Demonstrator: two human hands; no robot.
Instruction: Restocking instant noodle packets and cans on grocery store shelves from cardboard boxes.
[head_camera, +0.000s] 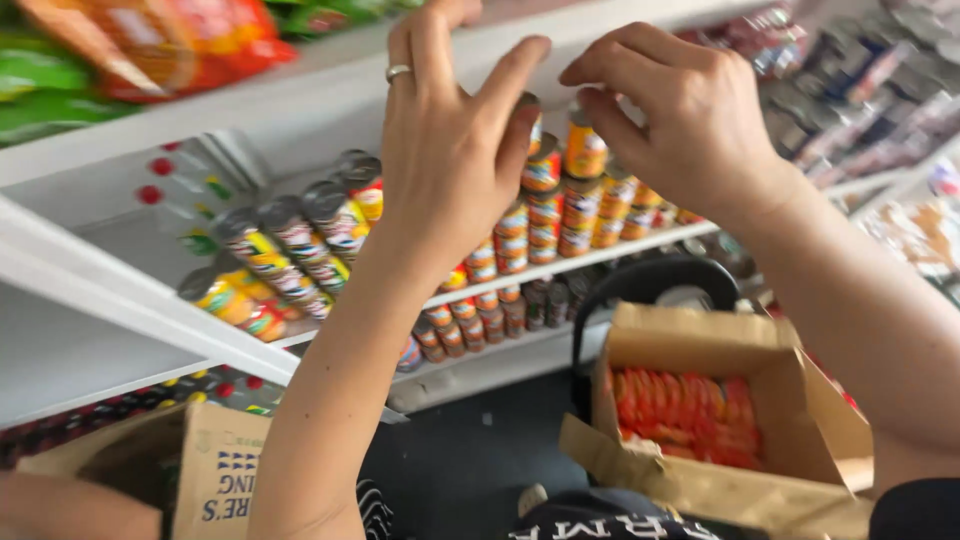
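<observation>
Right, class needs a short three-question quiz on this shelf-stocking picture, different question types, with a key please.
1. True or false: the left hand wears a ring.
2. Where does the open cardboard box holding red packets sit? A) on the top shelf B) low down at the right, below the right hand C) behind the cans
3. Fill in: both hands reach to stacked ___ on the white shelf.

Key: 1 true; 2 B; 3 cans.
</observation>
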